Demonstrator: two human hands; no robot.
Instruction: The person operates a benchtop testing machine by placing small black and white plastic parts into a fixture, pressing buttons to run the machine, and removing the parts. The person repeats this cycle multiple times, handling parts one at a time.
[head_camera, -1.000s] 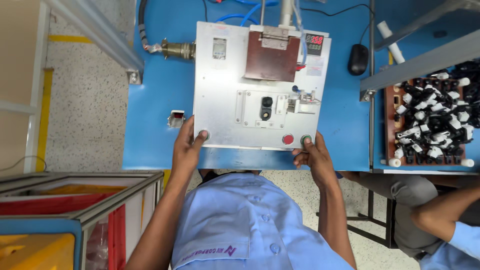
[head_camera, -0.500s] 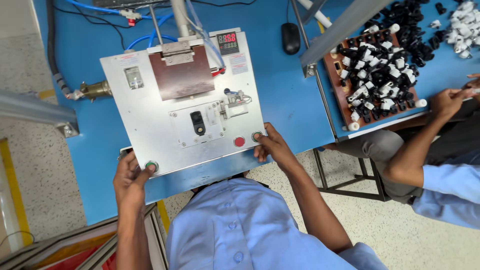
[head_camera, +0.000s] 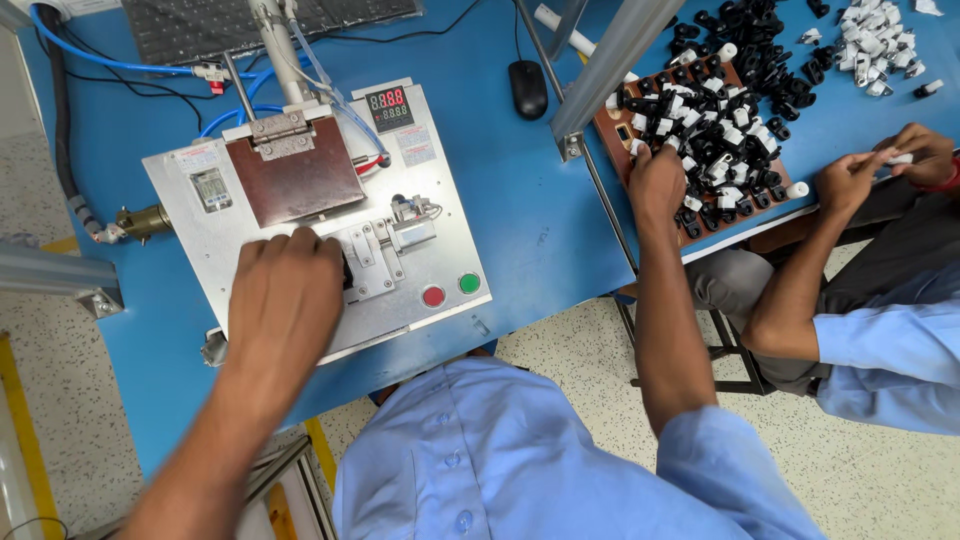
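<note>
The left hand lies flat, fingers spread, over the small fixture at the middle of the grey test plate in the left of the frame, while the right hand reaches to the brown tray of black-and-white parts at upper right, fingers curled on one — whether it grips, I cannot tell. This looks like the reload step, and the next move calls for carrying a part across to the fixture — past a red-digit display, white labels and the red and green buttons

L hand palm down, R hand outstretched, fingers curled
</note>
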